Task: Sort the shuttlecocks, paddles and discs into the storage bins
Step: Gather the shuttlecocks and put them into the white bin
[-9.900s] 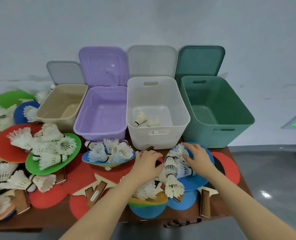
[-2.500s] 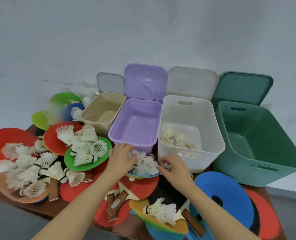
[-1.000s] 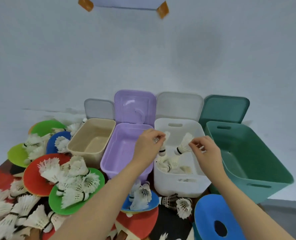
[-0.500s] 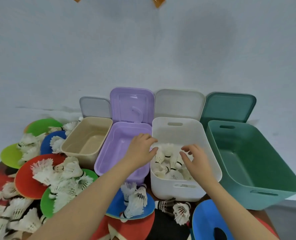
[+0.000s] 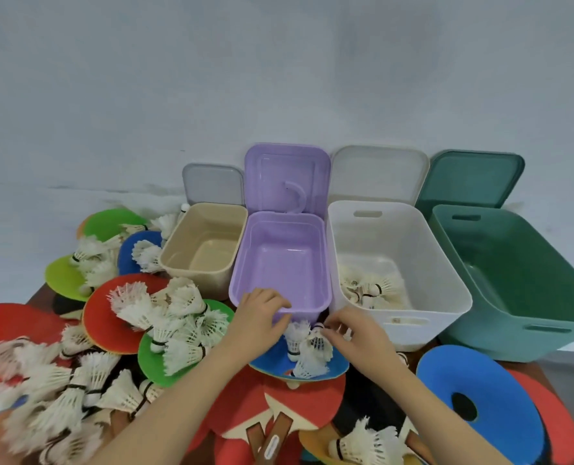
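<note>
Four open bins stand in a row: beige, purple, white and green. Several shuttlecocks lie in the white bin. In front of the purple bin a small blue disc carries three white shuttlecocks. My left hand curls its fingers over the leftmost one. My right hand pinches the cork end of another between thumb and fingers. Both hands sit just below the purple bin's front wall.
Red, green and blue discs heaped with shuttlecocks cover the table's left side. Red paddles with wooden handles lie near the front edge. A blue disc with a hole lies at the right. The bin lids lean against the wall.
Both hands have come down from over the white bin, where they dropped shuttlecocks, to the blue disc in front of the purple bin. The white bin now holds more shuttlecocks.
</note>
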The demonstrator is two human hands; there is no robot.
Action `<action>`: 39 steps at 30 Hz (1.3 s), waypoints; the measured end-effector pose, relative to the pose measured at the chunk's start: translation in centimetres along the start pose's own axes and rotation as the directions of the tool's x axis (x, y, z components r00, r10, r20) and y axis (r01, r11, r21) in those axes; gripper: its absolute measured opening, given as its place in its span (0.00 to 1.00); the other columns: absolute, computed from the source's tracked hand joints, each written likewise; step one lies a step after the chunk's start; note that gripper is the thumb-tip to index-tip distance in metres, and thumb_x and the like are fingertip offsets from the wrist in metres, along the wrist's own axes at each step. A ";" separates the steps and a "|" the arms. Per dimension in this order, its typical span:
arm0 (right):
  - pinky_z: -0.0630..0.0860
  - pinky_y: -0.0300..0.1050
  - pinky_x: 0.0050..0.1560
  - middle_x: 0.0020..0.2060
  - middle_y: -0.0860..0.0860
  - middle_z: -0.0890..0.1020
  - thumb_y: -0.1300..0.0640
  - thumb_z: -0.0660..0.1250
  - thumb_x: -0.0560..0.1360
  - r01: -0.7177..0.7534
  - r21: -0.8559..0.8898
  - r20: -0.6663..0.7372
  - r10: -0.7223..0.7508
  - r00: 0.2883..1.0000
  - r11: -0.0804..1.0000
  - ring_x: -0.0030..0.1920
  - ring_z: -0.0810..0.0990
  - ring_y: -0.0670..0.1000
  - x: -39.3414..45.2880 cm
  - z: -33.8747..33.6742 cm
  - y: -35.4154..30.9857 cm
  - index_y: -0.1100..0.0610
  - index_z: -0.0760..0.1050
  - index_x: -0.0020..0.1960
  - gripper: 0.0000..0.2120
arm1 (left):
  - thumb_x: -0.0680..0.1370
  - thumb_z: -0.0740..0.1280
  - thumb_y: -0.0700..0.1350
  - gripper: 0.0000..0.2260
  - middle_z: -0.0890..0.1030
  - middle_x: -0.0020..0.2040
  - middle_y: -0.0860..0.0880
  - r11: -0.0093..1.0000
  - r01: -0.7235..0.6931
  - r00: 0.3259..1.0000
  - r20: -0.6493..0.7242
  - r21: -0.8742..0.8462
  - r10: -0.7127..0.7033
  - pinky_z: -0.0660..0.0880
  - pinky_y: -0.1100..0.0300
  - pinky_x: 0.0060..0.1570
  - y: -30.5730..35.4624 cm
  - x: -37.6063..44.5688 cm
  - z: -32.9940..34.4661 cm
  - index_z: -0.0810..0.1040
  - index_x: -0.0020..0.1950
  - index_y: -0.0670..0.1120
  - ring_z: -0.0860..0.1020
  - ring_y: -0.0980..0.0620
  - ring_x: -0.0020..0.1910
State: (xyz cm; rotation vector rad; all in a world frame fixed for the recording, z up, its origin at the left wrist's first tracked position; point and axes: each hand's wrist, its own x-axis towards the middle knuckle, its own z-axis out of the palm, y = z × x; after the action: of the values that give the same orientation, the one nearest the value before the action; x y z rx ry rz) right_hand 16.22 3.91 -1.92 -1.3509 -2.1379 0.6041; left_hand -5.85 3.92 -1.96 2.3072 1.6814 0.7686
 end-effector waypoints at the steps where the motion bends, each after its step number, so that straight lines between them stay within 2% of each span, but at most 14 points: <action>1: 0.73 0.41 0.42 0.37 0.44 0.76 0.49 0.69 0.72 -0.042 -0.022 0.042 0.043 0.998 0.999 0.41 0.74 0.43 -0.3 0.8 0.0 0.49 0.77 0.44 0.04 | 0.73 0.57 0.55 0.17 0.79 0.44 0.51 1.000 -0.004 1.000 0.010 -0.008 0.004 0.64 0.58 0.47 -0.5 -0.5 0.4 0.81 0.47 0.47 0.77 0.47 0.47; 3: 0.73 0.42 0.46 0.40 0.44 0.77 0.48 0.70 0.71 -0.135 -0.043 0.087 0.139 0.987 0.990 0.44 0.75 0.45 -0.7 2.1 0.1 0.51 0.78 0.46 0.09 | 0.74 0.56 0.56 0.19 0.77 0.45 0.51 1.000 0.011 0.997 0.075 0.021 -0.013 0.63 0.58 0.48 -1.1 -1.1 1.3 0.80 0.51 0.49 0.75 0.47 0.49; 5: 0.72 0.43 0.47 0.42 0.45 0.77 0.46 0.71 0.69 -0.212 -0.106 0.124 0.224 0.967 0.972 0.46 0.75 0.47 -0.7 3.1 0.3 0.53 0.78 0.48 0.12 | 0.76 0.58 0.56 0.17 0.74 0.50 0.51 0.993 0.040 0.981 0.182 0.110 -0.060 0.61 0.58 0.51 -1.4 -1.3 2.0 0.77 0.60 0.52 0.70 0.48 0.54; 7: 0.71 0.44 0.47 0.42 0.45 0.78 0.46 0.71 0.68 -0.228 -0.177 0.160 0.257 0.953 0.957 0.46 0.75 0.48 -0.6 4.0 0.5 0.52 0.79 0.47 0.12 | 0.78 0.60 0.54 0.17 0.72 0.54 0.51 0.986 0.053 0.962 0.258 0.160 -0.094 0.60 0.57 0.54 -1.4 -1.1 2.5 0.72 0.67 0.54 0.67 0.49 0.57; 10: 0.62 0.44 0.47 0.43 0.45 0.78 0.50 0.68 0.71 -0.256 -0.212 0.190 0.297 0.936 0.943 0.48 0.74 0.47 -0.6 4.7 0.2 0.47 0.76 0.41 0.03 | 0.79 0.59 0.54 0.19 0.72 0.56 0.49 0.978 0.066 0.943 0.309 0.199 -0.127 0.61 0.55 0.57 -1.2 -0.7 3.2 0.69 0.69 0.55 0.67 0.47 0.58; 14: 0.56 0.44 0.46 0.40 0.43 0.76 0.53 0.67 0.73 -0.251 -0.140 0.133 0.269 0.954 0.958 0.46 0.69 0.45 -1.4 4.4 0.1 0.43 0.71 0.36 0.10 | 0.78 0.60 0.53 0.16 0.74 0.56 0.50 0.978 0.102 0.941 0.302 0.185 -0.155 0.63 0.54 0.58 -1.1 -0.2 4.0 0.72 0.66 0.54 0.70 0.48 0.59; 18: 0.67 0.47 0.49 0.36 0.39 0.75 0.56 0.69 0.72 -0.200 0.032 0.032 0.199 0.979 0.979 0.43 0.73 0.44 -2.3 3.3 0.5 0.39 0.69 0.34 0.16 | 0.77 0.63 0.48 0.07 0.75 0.48 0.51 0.987 0.155 0.961 0.222 0.052 -0.163 0.70 0.54 0.50 -1.3 -0.3 4.2 0.80 0.51 0.51 0.75 0.48 0.50; 20: 0.70 0.41 0.46 0.36 0.41 0.76 0.60 0.70 0.72 -0.167 0.126 -0.020 0.171 0.985 0.978 0.41 0.74 0.42 -2.5 2.6 0.2 0.39 0.70 0.36 0.17 | 0.76 0.66 0.46 0.05 0.73 0.45 0.52 0.984 0.170 0.974 0.161 -0.044 -0.161 0.71 0.54 0.46 -1.3 -0.7 3.9 0.81 0.48 0.50 0.76 0.48 0.45; 22: 0.69 0.33 0.43 0.36 0.43 0.77 0.63 0.69 0.72 -0.147 0.192 -0.063 0.161 0.985 0.970 0.41 0.74 0.44 -2.7 2.0 -0.2 0.42 0.72 0.37 0.16 | 0.76 0.67 0.45 0.05 0.71 0.43 0.53 0.981 0.144 0.986 0.104 -0.131 -0.130 0.71 0.57 0.43 -1.2 -1.2 3.1 0.82 0.48 0.47 0.76 0.51 0.40; 24: 0.69 0.30 0.42 0.37 0.45 0.77 0.64 0.69 0.72 -0.122 0.233 -0.109 0.151 0.983 0.965 0.42 0.74 0.44 -2.6 1.3 -0.8 0.45 0.73 0.38 0.15 | 0.76 0.68 0.44 0.05 0.70 0.44 0.54 0.978 0.100 0.994 0.049 -0.183 -0.093 0.73 0.56 0.42 -1.1 -1.5 2.1 0.83 0.47 0.45 0.74 0.53 0.37; 27: 0.68 0.30 0.42 0.36 0.46 0.77 0.64 0.69 0.72 -0.067 0.219 -0.174 0.106 0.979 0.974 0.41 0.74 0.45 -2.2 0.2 -1.6 0.47 0.74 0.38 0.13 | 0.75 0.68 0.46 0.06 0.72 0.45 0.52 0.967 0.039 0.998 -0.035 -0.251 -0.050 0.75 0.54 0.41 -0.7 -1.2 0.5 0.83 0.46 0.45 0.76 0.52 0.39; 31: 0.68 0.31 0.42 0.36 0.46 0.78 0.65 0.69 0.72 -0.001 0.193 -0.275 0.055 0.960 0.981 0.40 0.74 0.44 -1.0 -1.6 -2.7 0.56 0.76 0.40 0.06 | 0.74 0.69 0.44 0.05 0.74 0.44 0.51 0.958 -0.047 0.978 -0.208 -0.284 -0.013 0.72 0.61 0.41 0.5 0.5 -1.4 0.83 0.46 0.45 0.75 0.55 0.41; 34: 0.69 0.33 0.43 0.37 0.48 0.78 0.66 0.69 0.72 0.019 0.199 -0.374 0.058 0.926 0.980 0.41 0.74 0.45 0.2 -3.5 -3.0 0.55 0.77 0.41 0.06 | 0.73 0.70 0.41 0.04 0.75 0.43 0.49 0.951 -0.118 0.954 -0.300 -0.287 0.028 0.71 0.64 0.41 1.9 2.6 -2.5 0.83 0.46 0.43 0.74 0.55 0.40; 39: 0.67 0.27 0.42 0.37 0.47 0.78 0.67 0.68 0.72 0.029 0.187 -0.481 0.065 0.875 0.982 0.41 0.75 0.42 2.8 -7.8 -2.3 0.55 0.77 0.41 0.08 | 0.73 0.70 0.40 0.04 0.76 0.43 0.48 0.935 -0.180 0.930 -0.363 -0.307 0.060 0.71 0.67 0.43 5.2 7.1 -3.3 0.83 0.46 0.41 0.73 0.56 0.42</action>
State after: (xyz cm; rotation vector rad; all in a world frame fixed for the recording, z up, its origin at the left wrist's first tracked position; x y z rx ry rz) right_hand 18.73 6.21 5.93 -1.2582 -1.6210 0.4056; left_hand -1.56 8.19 5.20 2.1378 1.3916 1.4431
